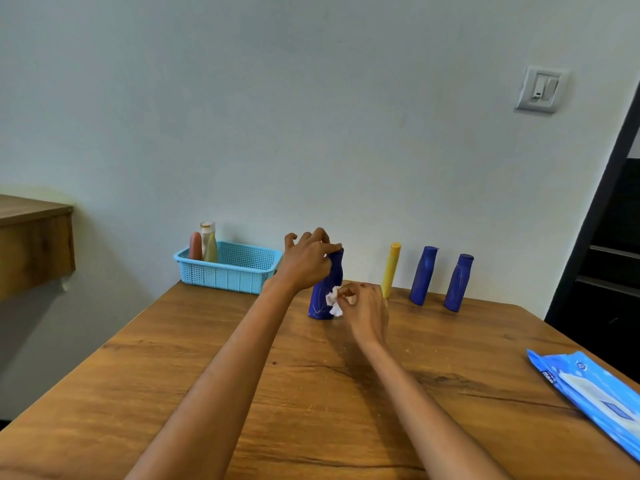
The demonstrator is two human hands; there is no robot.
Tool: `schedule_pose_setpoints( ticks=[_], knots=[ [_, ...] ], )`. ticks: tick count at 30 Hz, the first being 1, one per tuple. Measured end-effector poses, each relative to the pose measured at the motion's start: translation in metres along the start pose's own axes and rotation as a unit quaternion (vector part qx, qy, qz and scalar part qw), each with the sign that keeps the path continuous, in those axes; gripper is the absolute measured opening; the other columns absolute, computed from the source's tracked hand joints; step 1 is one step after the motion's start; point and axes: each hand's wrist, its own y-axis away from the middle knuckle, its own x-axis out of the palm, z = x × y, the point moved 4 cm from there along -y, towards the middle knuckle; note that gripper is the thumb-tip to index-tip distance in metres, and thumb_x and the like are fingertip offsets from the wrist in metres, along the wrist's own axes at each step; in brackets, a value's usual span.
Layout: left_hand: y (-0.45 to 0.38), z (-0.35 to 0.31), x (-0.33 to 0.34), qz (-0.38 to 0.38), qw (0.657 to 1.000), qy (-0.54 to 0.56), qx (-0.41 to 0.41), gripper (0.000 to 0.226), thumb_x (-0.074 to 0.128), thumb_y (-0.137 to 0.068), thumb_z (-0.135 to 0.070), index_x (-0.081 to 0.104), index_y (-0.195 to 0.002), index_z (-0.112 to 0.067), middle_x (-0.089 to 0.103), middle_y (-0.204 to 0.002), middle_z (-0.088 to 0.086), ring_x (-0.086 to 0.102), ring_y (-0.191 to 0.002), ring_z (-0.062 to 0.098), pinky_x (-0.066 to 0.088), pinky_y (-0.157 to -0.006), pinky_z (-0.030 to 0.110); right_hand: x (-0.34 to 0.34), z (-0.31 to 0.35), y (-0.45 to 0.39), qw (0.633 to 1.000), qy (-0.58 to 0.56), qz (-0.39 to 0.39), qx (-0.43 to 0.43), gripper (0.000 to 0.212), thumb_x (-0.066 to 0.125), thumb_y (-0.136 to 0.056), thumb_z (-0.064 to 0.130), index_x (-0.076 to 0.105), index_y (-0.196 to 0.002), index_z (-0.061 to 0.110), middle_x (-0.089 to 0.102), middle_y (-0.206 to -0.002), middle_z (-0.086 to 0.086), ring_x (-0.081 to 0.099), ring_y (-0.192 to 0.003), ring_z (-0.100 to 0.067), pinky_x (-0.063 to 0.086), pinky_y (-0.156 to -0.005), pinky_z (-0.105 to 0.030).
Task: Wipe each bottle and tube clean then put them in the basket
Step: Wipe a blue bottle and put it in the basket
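A dark blue bottle [323, 296] stands upright on the wooden table [207, 358] near its far edge. My left hand [306, 259] pinches the bottle's top from the left. My right hand [367, 311] pinches a crumpled white wipe [334, 301] and presses it against the bottle's lower right side. A light blue basket [239, 271] sits at the far left by the wall, with an orange tube [195, 246] and a pale bottle [209, 241] standing in it. To the right stand a yellow tube [391, 270] and two more blue bottles [423, 275] [459, 283].
A blue pack of wet wipes [595, 393] lies at the table's right edge. The wall runs close behind the bottles. A wooden shelf [34, 244] juts out at the left, and a dark doorway [609, 237] is at the right.
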Motion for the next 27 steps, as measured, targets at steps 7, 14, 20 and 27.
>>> schedule_pose_setpoints(
  ticks=[7, 14, 20, 27],
  knots=[
    [-0.003, 0.009, 0.008, 0.022, 0.997, 0.071, -0.024, 0.042, 0.04, -0.095, -0.023, 0.047, -0.136, -0.03, 0.04, -0.141, -0.002, 0.032, -0.132, 0.019, 0.005, -0.113, 0.048, -0.02, 0.038, -0.022, 0.981, -0.127, -0.143, -0.037, 0.009, 0.065, -0.086, 0.024, 0.068, -0.094, 0.021, 0.062, -0.093, 0.002, 0.054, -0.09, -0.017, 0.046, -0.067, -0.029],
    [-0.008, 0.016, 0.007, -0.019, 0.985, 0.168, -0.024, 0.037, 0.046, -0.091, -0.006, 0.06, -0.124, -0.016, 0.056, -0.131, 0.001, 0.052, -0.119, 0.019, 0.037, -0.103, 0.035, 0.018, 0.013, 0.001, 0.987, -0.159, 0.027, -0.001, 0.019, 0.062, -0.088, 0.024, 0.063, -0.104, 0.013, 0.057, -0.106, -0.002, 0.059, -0.092, -0.015, 0.039, -0.066, -0.014],
    [-0.005, 0.013, 0.004, -0.065, 0.983, 0.171, -0.024, 0.025, 0.057, -0.09, -0.017, 0.068, -0.112, -0.017, 0.065, -0.117, -0.001, 0.06, -0.105, 0.017, 0.042, -0.097, 0.038, 0.002, 0.021, -0.012, 0.968, -0.25, -0.037, 0.009, 0.016, 0.061, -0.09, 0.022, 0.064, -0.095, 0.008, 0.054, -0.104, -0.003, 0.059, -0.088, -0.014, 0.043, -0.067, -0.01],
    [-0.003, 0.019, 0.001, -0.079, 0.967, 0.229, -0.076, 0.022, 0.061, -0.089, -0.018, 0.07, -0.109, -0.016, 0.068, -0.115, 0.001, 0.06, -0.109, 0.016, 0.046, -0.091, 0.027, 0.005, 0.032, -0.008, 0.972, -0.231, -0.019, -0.048, 0.012, 0.064, -0.088, 0.016, 0.063, -0.098, 0.012, 0.052, -0.109, 0.001, 0.058, -0.096, -0.01, 0.051, -0.074, -0.019]
  ],
)
